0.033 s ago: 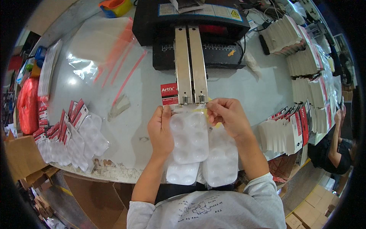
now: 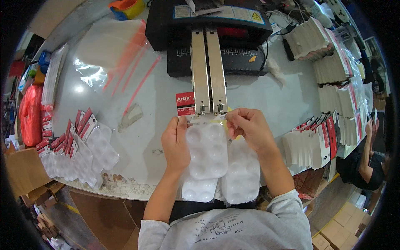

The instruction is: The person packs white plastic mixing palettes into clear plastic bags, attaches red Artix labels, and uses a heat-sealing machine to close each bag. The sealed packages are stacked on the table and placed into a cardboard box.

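Now my left grip and right grip are pinching a probably light, slippery palette pack's top near the machine.

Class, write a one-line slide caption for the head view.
Left hand and right hand hold a packaged white palette by its upper edge, near the metal bars of a black machine.

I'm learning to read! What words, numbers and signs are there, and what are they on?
I can't copy words out, but they're here:
Red-and-white card by the left hand: big white letters.
Black machine: yellow warning triangle; tiny print too blurred.
Grey shirt: thin dark lettering.
Left-side packs, right-side card stacks: print too small.
Ruler strip: marks too small.
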Available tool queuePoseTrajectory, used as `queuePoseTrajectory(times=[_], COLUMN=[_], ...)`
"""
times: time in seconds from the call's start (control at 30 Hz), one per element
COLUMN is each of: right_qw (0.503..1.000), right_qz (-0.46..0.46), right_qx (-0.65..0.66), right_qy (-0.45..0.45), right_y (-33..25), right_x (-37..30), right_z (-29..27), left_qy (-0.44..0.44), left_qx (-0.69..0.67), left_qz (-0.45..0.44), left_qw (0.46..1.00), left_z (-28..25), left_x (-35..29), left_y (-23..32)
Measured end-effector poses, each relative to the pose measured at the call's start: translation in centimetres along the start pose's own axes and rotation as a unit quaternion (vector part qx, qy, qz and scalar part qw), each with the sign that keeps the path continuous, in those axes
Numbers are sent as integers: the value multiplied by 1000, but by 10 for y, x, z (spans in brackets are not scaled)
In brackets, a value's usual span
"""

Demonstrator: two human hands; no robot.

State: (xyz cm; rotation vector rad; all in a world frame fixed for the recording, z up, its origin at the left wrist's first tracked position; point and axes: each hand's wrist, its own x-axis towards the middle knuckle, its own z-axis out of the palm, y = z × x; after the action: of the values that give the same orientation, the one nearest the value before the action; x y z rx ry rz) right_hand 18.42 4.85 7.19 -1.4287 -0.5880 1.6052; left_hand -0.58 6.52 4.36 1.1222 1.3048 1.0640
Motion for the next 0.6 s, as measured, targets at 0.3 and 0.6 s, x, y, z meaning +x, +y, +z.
queuePoseTrajectory(times=[0.3, 0.6], right_qw=[1000, 678], right_qz=[-5, -421], right_qx=[18, -522], right_qy=[7, 301], right_y=[10, -62], right_x=[8, -91], right_z=[-6, -34], left_qy=[2, 114], left_qx=[54, 284], left_qz=[34, 50], left_qw=[998, 951], left_z=[3, -68], left_x=[4, -1], left_y=[-6, 24])
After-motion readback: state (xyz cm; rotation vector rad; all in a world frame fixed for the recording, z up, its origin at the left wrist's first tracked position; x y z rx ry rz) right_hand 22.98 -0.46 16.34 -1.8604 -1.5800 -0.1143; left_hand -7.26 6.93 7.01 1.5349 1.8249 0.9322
